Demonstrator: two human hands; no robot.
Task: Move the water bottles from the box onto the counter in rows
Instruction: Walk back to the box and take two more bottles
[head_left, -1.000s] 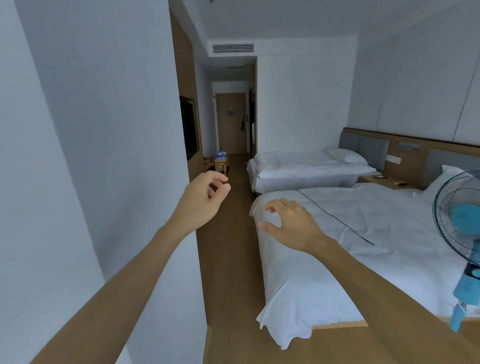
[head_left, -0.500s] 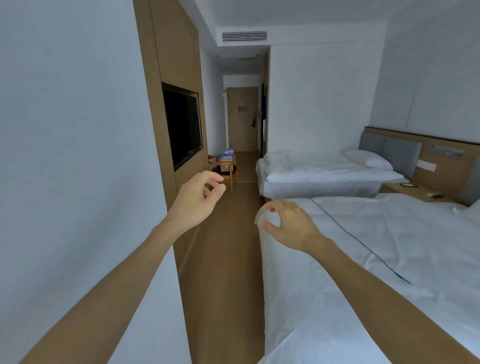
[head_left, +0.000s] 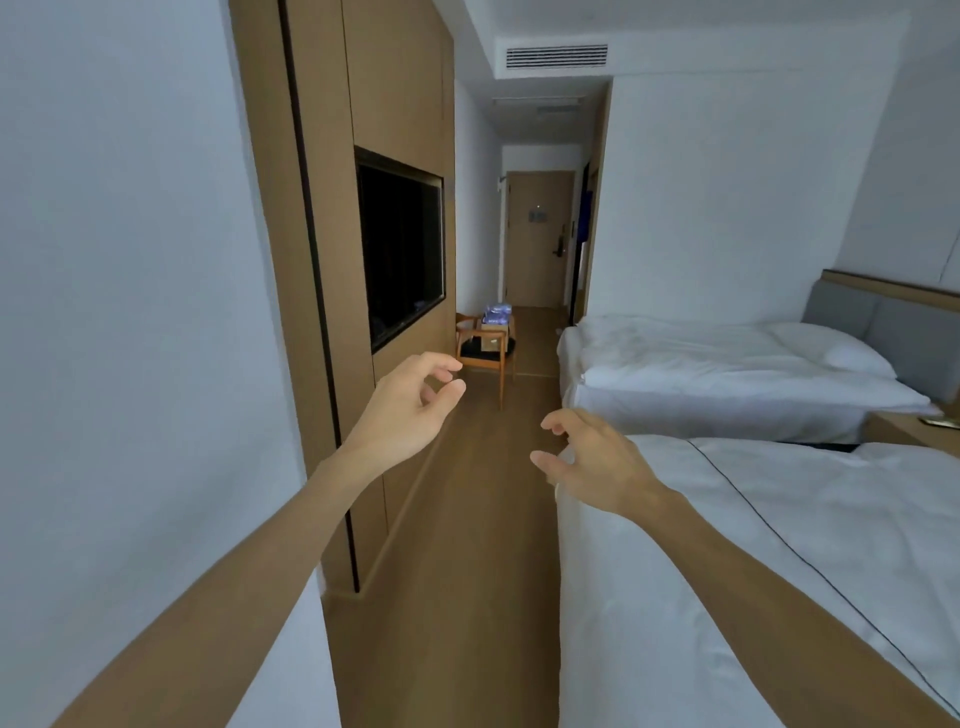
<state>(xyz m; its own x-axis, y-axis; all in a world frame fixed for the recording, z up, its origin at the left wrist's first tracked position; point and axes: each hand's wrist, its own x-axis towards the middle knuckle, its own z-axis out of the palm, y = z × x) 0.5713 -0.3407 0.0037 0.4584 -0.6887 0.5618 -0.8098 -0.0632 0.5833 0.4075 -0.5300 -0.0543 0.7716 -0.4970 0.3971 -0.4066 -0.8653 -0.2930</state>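
Far down the room a cardboard box (head_left: 492, 335) sits on a wooden chair (head_left: 480, 358), with blue-wrapped water bottles (head_left: 496, 312) showing at its top. My left hand (head_left: 408, 408) is raised in front of me, fingers loosely curled, holding nothing. My right hand (head_left: 592, 462) hovers over the corner of the near bed, fingers loosely curled and empty. Both hands are well short of the box. No counter is in view.
A wooden wall panel with a black TV (head_left: 402, 244) runs along the left. Two white beds (head_left: 727, 545) (head_left: 701, 364) fill the right side. A wood-floor aisle (head_left: 467, 519) leads between them to the chair and a door (head_left: 537, 239).
The view has advanced along the aisle past the white wall; the TV panel and chair are nearer and larger. The fan has left the view. Both hands stay raised and empty.
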